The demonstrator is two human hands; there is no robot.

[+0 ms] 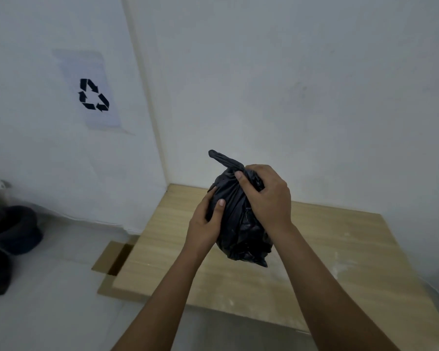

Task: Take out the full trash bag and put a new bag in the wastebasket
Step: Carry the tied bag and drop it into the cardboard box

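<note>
A full black trash bag point(241, 224) is held up above a light wooden board point(327, 249) in the room's corner. My right hand point(266, 196) grips the gathered neck of the bag, and a twisted tail of plastic sticks up to the left of it. My left hand point(205, 221) holds the bag's left side, thumb across the front. No wastebasket can be seen.
White walls meet in a corner behind the bag. A paper sheet with a black recycling symbol point(93, 95) hangs on the left wall. Dark rounded objects point(8, 231) sit on the pale floor at far left. Flat cardboard point(112, 259) pokes out from under the board.
</note>
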